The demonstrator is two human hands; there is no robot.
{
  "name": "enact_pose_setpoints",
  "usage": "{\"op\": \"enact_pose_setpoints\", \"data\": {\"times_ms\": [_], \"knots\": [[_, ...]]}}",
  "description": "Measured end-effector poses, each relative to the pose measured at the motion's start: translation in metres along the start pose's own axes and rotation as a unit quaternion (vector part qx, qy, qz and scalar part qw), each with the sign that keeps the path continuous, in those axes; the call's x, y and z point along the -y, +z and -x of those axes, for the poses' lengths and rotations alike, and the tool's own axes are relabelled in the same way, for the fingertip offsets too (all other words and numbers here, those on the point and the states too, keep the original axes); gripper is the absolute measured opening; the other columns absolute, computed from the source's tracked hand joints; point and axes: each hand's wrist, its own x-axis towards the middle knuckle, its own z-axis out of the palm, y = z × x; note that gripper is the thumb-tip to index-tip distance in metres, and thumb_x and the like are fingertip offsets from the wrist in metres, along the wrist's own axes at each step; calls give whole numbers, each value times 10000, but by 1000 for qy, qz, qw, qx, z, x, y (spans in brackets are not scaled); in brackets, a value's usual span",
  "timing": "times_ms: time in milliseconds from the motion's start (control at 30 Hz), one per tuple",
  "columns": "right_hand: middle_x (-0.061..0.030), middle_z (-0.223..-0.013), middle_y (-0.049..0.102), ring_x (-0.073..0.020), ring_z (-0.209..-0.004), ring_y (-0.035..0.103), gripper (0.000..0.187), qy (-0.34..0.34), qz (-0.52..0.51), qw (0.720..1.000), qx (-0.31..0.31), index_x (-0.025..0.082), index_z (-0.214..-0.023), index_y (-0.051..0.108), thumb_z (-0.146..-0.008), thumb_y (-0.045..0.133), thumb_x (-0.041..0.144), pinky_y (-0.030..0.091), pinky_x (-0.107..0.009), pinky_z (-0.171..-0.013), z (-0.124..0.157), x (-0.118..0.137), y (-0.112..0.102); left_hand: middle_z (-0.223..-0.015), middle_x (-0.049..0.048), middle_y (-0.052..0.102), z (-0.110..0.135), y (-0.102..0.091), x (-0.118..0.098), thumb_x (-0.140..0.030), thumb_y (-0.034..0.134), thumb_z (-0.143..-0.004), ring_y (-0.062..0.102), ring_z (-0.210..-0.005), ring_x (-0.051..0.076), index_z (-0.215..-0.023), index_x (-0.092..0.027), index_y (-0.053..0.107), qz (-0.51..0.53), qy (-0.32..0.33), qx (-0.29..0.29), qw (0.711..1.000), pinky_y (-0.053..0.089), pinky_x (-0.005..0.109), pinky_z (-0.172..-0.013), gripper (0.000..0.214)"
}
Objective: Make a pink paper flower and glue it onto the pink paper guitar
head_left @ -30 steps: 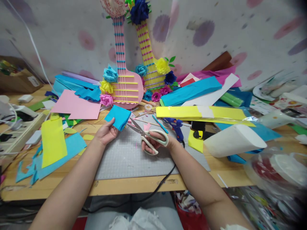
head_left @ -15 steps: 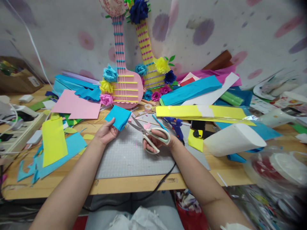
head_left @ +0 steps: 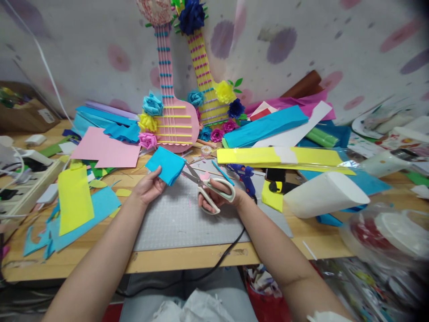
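My left hand [head_left: 147, 187] pinches a folded square of blue crepe paper [head_left: 166, 165] and holds it just above the grey cutting mat [head_left: 181, 219]. My right hand [head_left: 216, 199] has its fingers through the white handles of a pair of scissors [head_left: 206, 185]. The scissor blades are apart and their tips sit at the right edge of the blue paper. Both hands hover over the far part of the mat.
Two paper guitars [head_left: 174, 112] with paper flowers lean on the wall. Coloured sheets lie all around: pink [head_left: 105, 152], yellow [head_left: 74, 199], blue [head_left: 266, 127]. A blue glue gun [head_left: 244, 175] and a rolled white cone [head_left: 323, 194] sit to the right, a power strip [head_left: 20, 179] to the left.
The scissors have moved slightly left, their open blades closing in on the blue paper's edge. My left hand has barely shifted.
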Motion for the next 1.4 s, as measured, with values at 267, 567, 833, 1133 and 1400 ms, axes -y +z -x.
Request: {"op": "enact_pose_setpoints", "data": {"times_ms": [267,567,833,1133,1400], "knots": [[-64,-648,532,-125,-523,455,865,-85,0,996,0,81,-968,520,-737,86,792,199,-228,-386,-2,0,1,-859,40,726,-2,-5,4,-96,477,-850,685,-672,118,-1245,-194,474,-31,40,37,998,557,190,-678,406],[-44,-644,524,-97,-481,427,880,-141,-5,990,13,84,-958,526,-719,97,814,207,-203,-360,-11,-4,0,-836,58,727,3,1,15,-68,499,-828,688,-689,134,-1084,-150,569,-99,52,56,992,562,199,-647,278],[29,-558,410,-94,-472,386,677,-140,-46,988,-55,160,-799,467,-742,229,792,272,-229,-435,-14,-5,4,-835,61,729,0,1,12,-74,479,-840,690,-691,143,-1174,-147,532,-93,66,54,992,566,203,-640,346],[63,-472,342,-66,-379,257,566,-131,-44,985,-106,195,-717,428,-762,317,747,186,-213,-356,-16,-7,7,-856,62,727,1,-2,9,-107,527,-824,691,-675,147,-1209,-167,507,-86,58,51,993,564,233,-720,390],[77,-449,344,-53,-346,257,534,-110,-83,988,-72,178,-753,436,-767,395,710,172,-191,-322,-13,-11,0,-844,55,725,1,-3,8,-89,555,-798,689,-688,139,-1094,-154,559,-106,64,50,991,565,233,-710,303]]}}
